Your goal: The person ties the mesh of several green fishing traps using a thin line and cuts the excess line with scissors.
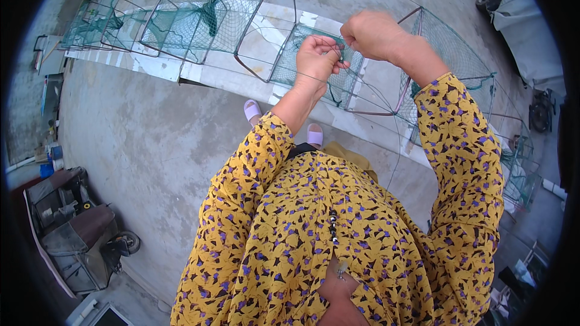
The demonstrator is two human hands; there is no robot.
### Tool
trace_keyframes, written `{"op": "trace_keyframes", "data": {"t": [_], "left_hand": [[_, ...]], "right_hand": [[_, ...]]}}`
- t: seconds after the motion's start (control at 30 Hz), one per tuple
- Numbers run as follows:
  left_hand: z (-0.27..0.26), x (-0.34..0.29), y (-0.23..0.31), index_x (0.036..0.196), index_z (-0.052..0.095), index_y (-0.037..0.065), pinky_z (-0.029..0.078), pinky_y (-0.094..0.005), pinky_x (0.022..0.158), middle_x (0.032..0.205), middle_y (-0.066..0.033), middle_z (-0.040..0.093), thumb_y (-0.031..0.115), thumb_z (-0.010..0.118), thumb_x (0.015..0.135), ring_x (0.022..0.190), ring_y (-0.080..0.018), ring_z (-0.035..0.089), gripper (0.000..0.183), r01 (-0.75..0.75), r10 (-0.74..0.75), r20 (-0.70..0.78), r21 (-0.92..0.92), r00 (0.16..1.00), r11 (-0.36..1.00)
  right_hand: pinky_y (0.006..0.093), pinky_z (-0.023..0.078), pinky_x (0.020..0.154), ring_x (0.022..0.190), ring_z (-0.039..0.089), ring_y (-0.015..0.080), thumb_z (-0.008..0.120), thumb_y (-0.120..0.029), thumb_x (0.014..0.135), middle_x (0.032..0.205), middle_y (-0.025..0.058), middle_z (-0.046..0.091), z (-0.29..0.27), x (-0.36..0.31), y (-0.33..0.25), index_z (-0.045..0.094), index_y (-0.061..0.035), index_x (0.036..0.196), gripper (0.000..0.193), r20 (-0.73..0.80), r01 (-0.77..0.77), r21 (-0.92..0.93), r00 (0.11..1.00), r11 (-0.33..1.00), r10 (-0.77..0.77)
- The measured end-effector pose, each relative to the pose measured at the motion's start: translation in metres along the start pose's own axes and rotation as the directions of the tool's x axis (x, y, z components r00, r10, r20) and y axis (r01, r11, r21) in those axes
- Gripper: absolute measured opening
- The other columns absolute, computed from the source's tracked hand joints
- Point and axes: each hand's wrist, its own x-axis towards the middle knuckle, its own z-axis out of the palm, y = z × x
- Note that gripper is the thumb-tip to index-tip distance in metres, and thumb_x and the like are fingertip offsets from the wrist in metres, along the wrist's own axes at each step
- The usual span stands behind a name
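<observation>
A long folding fishing trap of green mesh [181,27] on rectangular metal frames [266,21] stretches in front of me from far left to right. My left hand [316,60] is closed over its middle section, thumb and fingers pinching thin dark cord [377,92] by a bunch of green netting. Close beside it on the right, my right hand [373,35] is curled with the knuckles up and slightly blurred. Its fingertips point down toward the left hand, and what they grip is hidden. Loose strands run from the hands to a frame corner and hang toward my lap.
Beneath the trap lies a long pale board [145,65] on concrete ground [145,121]. My feet wear lilac slippers [315,134]. A three-wheeled vehicle [78,229] stands at lower left. At right are a grey-covered vehicle [525,30] and more netting [521,172].
</observation>
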Motion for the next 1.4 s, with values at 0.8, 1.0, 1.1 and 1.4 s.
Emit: {"op": "trace_keyframes", "data": {"t": [0.8,1.0,1.1,1.4], "left_hand": [[-0.013,-0.016,0.014,0.096,0.049,0.003,0.044,-0.0180,0.052,0.078,-0.0046,0.058,0.004,0.059,0.081,0.061,-0.0091,0.054,0.018,0.055,-0.060,-0.030,-0.158,0.998,0.986],[0.001,-0.025,0.003,0.096,0.051,0.001,0.043,-0.0192,0.053,0.080,-0.0039,0.058,0.002,0.051,0.084,0.062,-0.0078,0.053,0.012,-0.136,0.119,0.114,0.161,0.986,0.977],[0.003,-0.030,-0.003,0.094,0.054,0.000,0.043,-0.0191,0.053,0.081,-0.0032,0.058,0.004,0.050,0.085,0.063,-0.0071,0.053,0.010,-0.247,0.204,0.171,0.292,0.964,0.924],[-0.002,-0.033,0.016,0.092,0.055,0.002,0.038,-0.0162,0.049,0.078,-0.0033,0.060,0.014,0.048,0.089,0.059,-0.0042,0.049,0.014,-0.114,0.113,0.097,0.011,0.989,0.993]], "right_hand": [[0.0304,0.043,0.058,0.063,0.054,0.0174,0.066,-0.014,0.071,0.072,0.0058,0.058,0.002,-0.002,0.006,0.059,-0.0026,0.077,0.014,-0.009,0.098,0.462,0.994,0.882,-0.106],[0.0229,0.042,0.055,0.062,0.049,0.0076,0.062,-0.020,0.078,0.067,-0.0012,0.055,-0.029,-0.014,-0.006,0.058,-0.0063,0.080,0.014,0.254,-0.078,0.818,0.938,0.570,-0.235],[0.0200,0.041,0.055,0.064,0.050,0.0059,0.058,-0.023,0.082,0.071,-0.0022,0.054,-0.028,-0.008,0.007,0.055,-0.0065,0.084,0.017,0.103,-0.004,0.872,0.979,0.490,-0.177],[0.0224,0.045,0.054,0.067,0.054,0.0074,0.055,-0.007,0.077,0.080,0.0002,0.059,-0.003,0.002,0.010,0.058,-0.0046,0.097,0.020,0.359,-0.187,0.766,0.918,0.615,-0.167]]}}
